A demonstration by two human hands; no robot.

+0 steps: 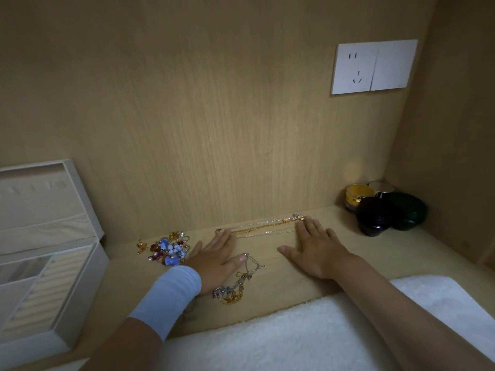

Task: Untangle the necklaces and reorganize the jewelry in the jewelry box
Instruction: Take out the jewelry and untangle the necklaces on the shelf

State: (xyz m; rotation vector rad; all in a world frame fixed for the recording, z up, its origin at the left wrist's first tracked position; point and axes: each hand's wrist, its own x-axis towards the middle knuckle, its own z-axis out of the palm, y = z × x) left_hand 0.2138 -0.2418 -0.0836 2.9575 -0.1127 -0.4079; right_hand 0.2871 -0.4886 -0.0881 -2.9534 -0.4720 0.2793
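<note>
Gold and silver necklaces (263,226) lie stretched in straight lines along the back of the wooden shelf (294,279). My left hand (218,257) lies flat with its fingertips on their left ends. My right hand (313,247) lies flat with straight fingers touching their right ends, near small pendants (296,217). A tangled heap of chains (235,285) sits just right of my left wrist. A cluster of blue, red and gold earrings and rings (167,249) lies left of my left hand. The open white jewelry box (88,253) stands at the far left.
Dark cosmetic jars and a gold-lidded jar (380,207) stand in the back right corner. A white fluffy towel (308,333) covers the near edge. A wall socket (373,66) is on the back panel. A wooden side wall closes the right.
</note>
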